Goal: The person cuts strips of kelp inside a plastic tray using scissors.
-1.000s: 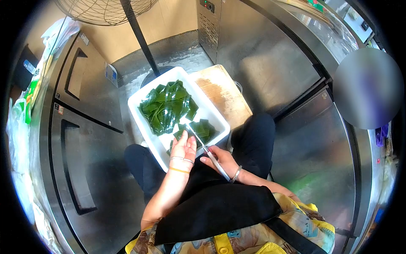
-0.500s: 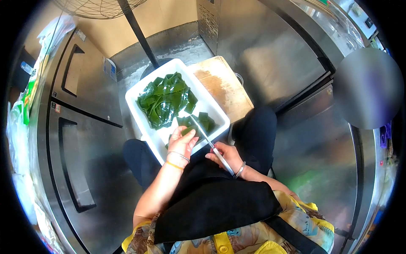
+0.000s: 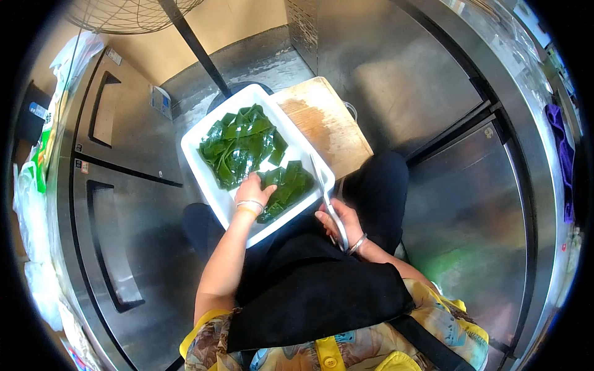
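Glossy green strips [image 3: 241, 143]; smooth plastic tub [image 3: 301, 147]; wooden board [image 3: 327, 127]; shiny metal scissors [image 3: 319, 176].

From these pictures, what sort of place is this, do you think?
Probably a commercial kitchen or food-preparation area: large steel cabinets, a white tub of wet greens, and a wooden board beside it.

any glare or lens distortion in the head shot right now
Head view: wide-angle distortion bows the steel cabinet at picture left, and black fills the corners; head view: small white glints sit on the wet-looking green strips; head view: soft, blurry reflections spread over the steel door at upper right.
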### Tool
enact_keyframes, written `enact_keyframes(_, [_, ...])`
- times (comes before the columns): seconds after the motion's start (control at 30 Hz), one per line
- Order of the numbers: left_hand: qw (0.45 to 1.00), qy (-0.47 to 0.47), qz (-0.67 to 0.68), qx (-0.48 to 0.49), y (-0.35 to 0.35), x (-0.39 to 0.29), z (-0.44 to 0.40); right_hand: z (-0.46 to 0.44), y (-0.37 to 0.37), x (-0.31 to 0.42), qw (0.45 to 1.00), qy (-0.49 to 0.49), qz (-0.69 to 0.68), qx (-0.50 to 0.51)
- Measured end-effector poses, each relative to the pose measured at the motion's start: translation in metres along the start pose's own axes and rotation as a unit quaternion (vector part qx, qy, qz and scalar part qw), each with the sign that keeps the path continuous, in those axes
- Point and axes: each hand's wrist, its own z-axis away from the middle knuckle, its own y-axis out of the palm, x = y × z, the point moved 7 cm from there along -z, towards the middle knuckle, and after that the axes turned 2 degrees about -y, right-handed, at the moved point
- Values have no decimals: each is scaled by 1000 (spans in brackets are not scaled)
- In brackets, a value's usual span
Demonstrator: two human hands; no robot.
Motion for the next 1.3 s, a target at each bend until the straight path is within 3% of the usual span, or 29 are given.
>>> enact_keyframes(0.17, [999, -26, -3, 21, 14, 4, -9, -4, 4, 1, 1000, -11, 25, 16])
enact_keyframes(0.33, [999, 15, 2, 39, 14, 2, -10, -2, 6, 6, 998, 0, 52, 27])
enact_keyframes(0.37, [966, -20, 244, 86, 26, 16, -12, -1, 6, 8, 998, 1, 57, 33])
enact_keyframes(0.4, [871, -54, 470, 130, 37, 22, -12, 1, 6, 10, 998, 1, 57, 31])
enact_keyframes(0.43, [801, -152, 560, 147, 24, 18, 0, 3, 8, 10, 997, 5, 51, 49])
enact_keyframes(0.5, [744, -139, 633, 162, -1, 8, 12, 6, 10, 14, 997, 7, 43, 68])
enact_keyframes(0.53, [744, -138, 633, 162, -14, 7, 18, 8, 14, 22, 992, -26, 76, 94])
enact_keyframes(0.6, [673, -84, 706, 204, -35, -8, 30, 12, 23, 33, 980, -55, 131, 136])
enact_keyframes(0.8, [691, -51, 695, 194, -52, -14, 49, 14, 40, 47, 965, -141, 158, 152])
enact_keyframes(1.0, [683, -24, 700, 206, -57, -9, 55, 17, 42, 49, 950, -139, 222, 170])
enact_keyframes(1.17, [640, -76, 739, 195, -71, -13, 62, 23, 42, 49, 948, -141, 228, 169])
enact_keyframes(1.3, [586, -51, 779, 215, -62, -3, 58, 26, 38, 46, 954, -110, 210, 183])
